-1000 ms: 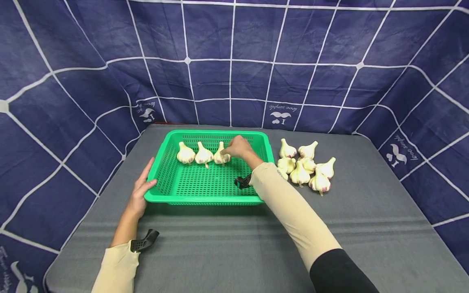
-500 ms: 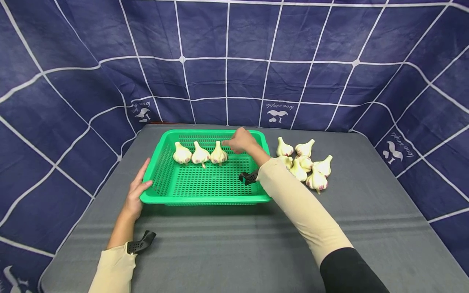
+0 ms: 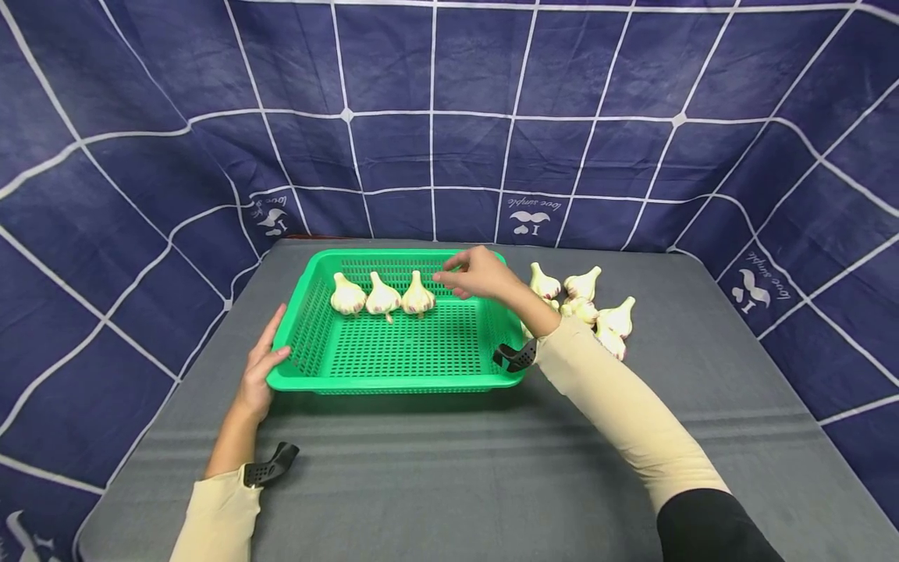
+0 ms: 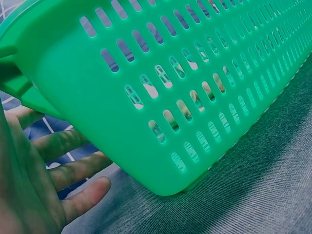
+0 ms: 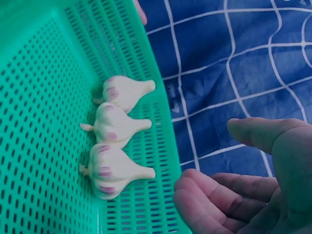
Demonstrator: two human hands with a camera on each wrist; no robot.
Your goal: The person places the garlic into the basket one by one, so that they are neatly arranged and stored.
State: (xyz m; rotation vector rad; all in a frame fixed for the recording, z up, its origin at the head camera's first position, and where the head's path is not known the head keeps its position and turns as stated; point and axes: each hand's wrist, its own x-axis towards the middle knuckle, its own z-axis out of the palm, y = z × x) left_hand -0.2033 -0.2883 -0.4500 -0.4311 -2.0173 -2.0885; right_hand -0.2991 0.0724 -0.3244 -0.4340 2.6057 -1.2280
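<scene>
Against green basket [image 3: 407, 382], left hand [image 3: 258, 376] rests straight-fingered, likely steadying it; right hand [image 3: 483, 275] empty, fingers apart, near garlic bulbs [image 3: 383, 297].

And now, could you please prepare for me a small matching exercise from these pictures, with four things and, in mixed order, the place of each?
Things:
1. Left hand
2. Right hand
3. Row of three garlic bulbs
4. Garlic pile

Places:
A. On the grey table, right of the green basket
B. Inside the basket, next to its far wall
C. At the basket's left rim
D. Near the basket's far right corner, holding nothing

Pairs: 1-C, 2-D, 3-B, 4-A
</scene>
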